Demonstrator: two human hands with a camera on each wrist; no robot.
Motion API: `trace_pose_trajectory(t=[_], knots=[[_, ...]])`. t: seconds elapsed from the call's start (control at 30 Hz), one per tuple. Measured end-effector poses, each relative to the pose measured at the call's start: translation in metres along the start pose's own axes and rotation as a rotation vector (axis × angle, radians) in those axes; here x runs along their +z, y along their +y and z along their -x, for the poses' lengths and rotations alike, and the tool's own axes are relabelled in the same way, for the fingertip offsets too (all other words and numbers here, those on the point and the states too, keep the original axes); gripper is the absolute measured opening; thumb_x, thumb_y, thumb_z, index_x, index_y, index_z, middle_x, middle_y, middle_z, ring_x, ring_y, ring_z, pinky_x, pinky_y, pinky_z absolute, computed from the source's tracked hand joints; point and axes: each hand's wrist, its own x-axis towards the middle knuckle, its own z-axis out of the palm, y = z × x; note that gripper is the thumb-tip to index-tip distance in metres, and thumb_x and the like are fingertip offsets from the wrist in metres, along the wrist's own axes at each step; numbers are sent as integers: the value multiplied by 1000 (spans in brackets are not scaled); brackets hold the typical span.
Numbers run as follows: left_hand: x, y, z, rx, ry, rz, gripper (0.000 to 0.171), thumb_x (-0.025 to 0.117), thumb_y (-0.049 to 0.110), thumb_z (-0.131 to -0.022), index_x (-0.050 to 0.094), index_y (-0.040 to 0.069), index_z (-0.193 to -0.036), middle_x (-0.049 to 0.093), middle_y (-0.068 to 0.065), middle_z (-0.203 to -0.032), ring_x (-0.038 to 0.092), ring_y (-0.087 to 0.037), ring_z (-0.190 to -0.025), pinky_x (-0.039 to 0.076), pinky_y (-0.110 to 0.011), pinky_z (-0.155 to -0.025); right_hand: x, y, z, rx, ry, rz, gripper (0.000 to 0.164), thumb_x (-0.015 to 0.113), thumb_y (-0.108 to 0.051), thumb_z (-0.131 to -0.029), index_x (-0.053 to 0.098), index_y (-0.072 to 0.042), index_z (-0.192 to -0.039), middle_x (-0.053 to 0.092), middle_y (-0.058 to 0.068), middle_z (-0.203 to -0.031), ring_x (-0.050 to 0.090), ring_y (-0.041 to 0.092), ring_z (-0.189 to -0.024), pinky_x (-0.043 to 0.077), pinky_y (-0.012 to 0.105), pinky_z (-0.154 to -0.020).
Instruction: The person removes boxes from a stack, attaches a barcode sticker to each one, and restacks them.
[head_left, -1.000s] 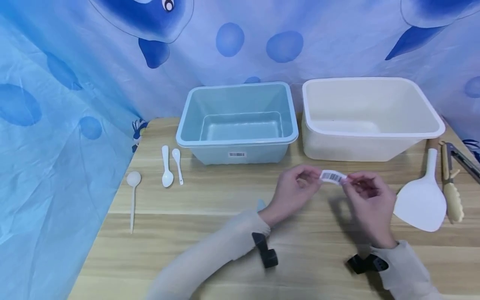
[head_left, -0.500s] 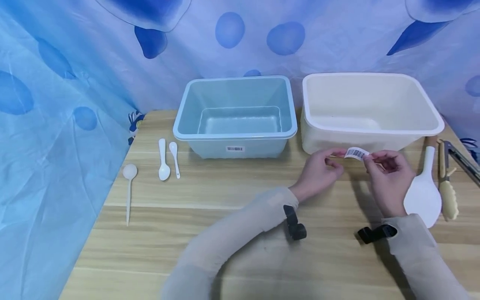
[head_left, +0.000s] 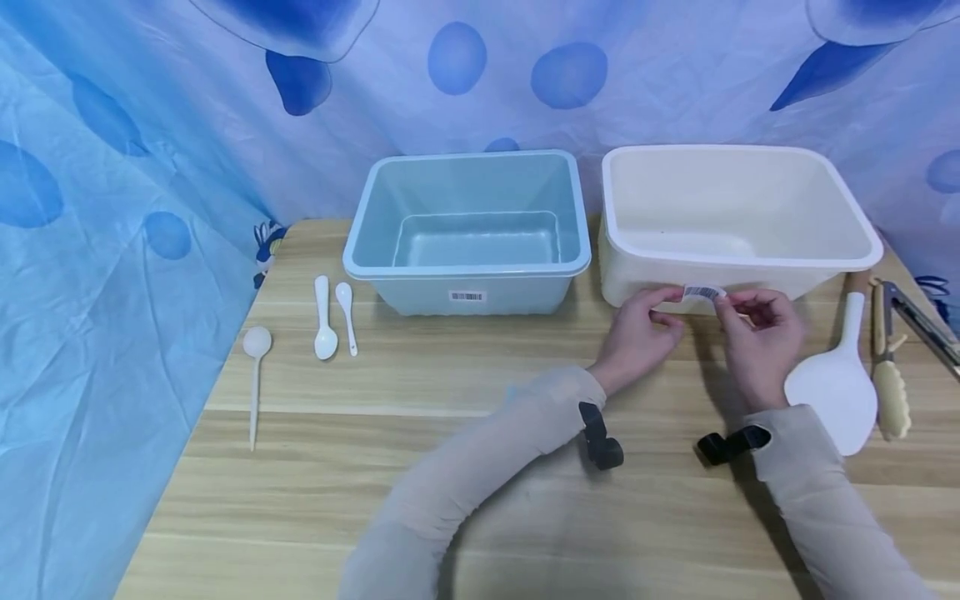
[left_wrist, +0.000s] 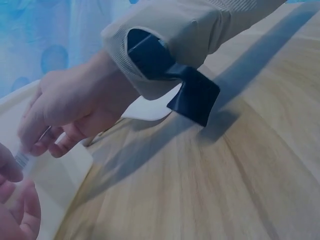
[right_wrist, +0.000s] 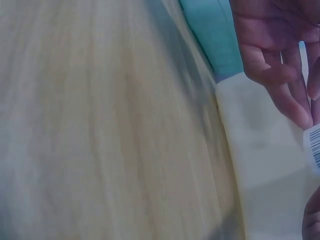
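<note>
A white barcode sticker (head_left: 702,293), slightly curved, is held at the front wall of the white tub (head_left: 742,268); whether its whole back touches the wall I cannot tell. My right hand (head_left: 765,337) pinches the sticker's right end between thumb and index finger. At its left end, my left hand (head_left: 637,337) touches it with an extended fingertip, the thumb apart below. In the right wrist view the left hand (right_wrist: 280,55) reaches the corner of the sticker (right_wrist: 314,146). The left wrist view has the right hand (left_wrist: 75,100) above the sticker (left_wrist: 22,159).
A light blue tub (head_left: 468,293) with a barcode sticker on its front stands left. Three white spoons, one being the long spoon (head_left: 256,367), lie at the table's left. At right are a white rice paddle (head_left: 836,387) and tongs (head_left: 891,392). A blue curtain hangs behind.
Both hands have moved forward and to the right with the sticker, from over the table to the white tub's front. The left thumb has parted from the sticker. The camera view has shifted slightly.
</note>
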Motion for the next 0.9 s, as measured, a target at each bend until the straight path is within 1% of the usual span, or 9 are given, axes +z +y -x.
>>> trace_pose_trajectory(t=[0.17,0.27,0.33,0.5,0.57,0.67,0.73,0.8,0.9], knots=[[2,0,2,14,24,-31,48,65,-4,-83,62,11,-129,63,0,-123,62,6,-82,48,-5,-68,3,2,0,-5,22,51,13,72,6,-79,67,-6,-78,66,-7,-73,57,1,-54,47,10,-51],[3,-1,4,21,35,-41,48,66,-2,-83,61,11,-129,63,1,-124,63,6,-84,48,-5,-68,2,2,1,-1,23,62,11,72,6,-79,67,-4,-79,66,-8,-74,59,0,-56,48,10,-53],[3,0,5,16,36,-16,48,66,-3,-84,61,10,-130,63,0,-125,65,4,-84,49,-6,-67,1,2,1,4,28,78,12,72,6,-79,67,-4,-79,66,-8,-75,60,0,-59,48,9,-54],[5,1,7,-29,57,113,47,66,-5,-84,61,8,-129,61,-4,-124,68,2,-82,53,-12,-61,0,1,2,16,35,82,15,71,8,-78,67,-6,-78,65,-9,-75,59,-1,-60,48,9,-55],[5,1,7,-45,70,144,45,67,-5,-83,63,8,-126,62,-4,-123,68,1,-83,53,-13,-60,1,0,3,25,18,46,15,68,10,-80,67,-5,-79,66,-6,-74,59,2,-58,48,11,-53],[5,1,6,-54,59,127,43,68,-5,-83,65,11,-123,64,-1,-122,68,-1,-85,53,-13,-62,4,-1,4,60,-34,-8,13,64,11,-83,65,-2,-80,66,-2,-72,61,6,-58,48,13,-51],[6,2,3,-48,39,104,42,67,-4,-84,65,12,-122,65,0,-120,68,-3,-87,53,-12,-65,7,-3,4,112,-69,-26,13,61,10,-85,65,-2,-82,66,-1,-72,62,7,-59,48,15,-49],[8,3,0,-44,19,85,41,65,-3,-84,64,13,-122,66,0,-118,67,-3,-86,52,-11,-67,10,-4,3,158,-89,-1,13,59,8,-87,64,-4,-83,66,-3,-71,63,6,-61,49,14,-49],[12,5,-4,-76,21,71,38,65,0,-85,65,15,-120,67,2,-113,65,-1,-82,51,-10,-68,15,-5,4,211,-79,77,15,58,3,-89,64,-9,-81,66,-7,-70,62,3,-61,48,13,-48]])
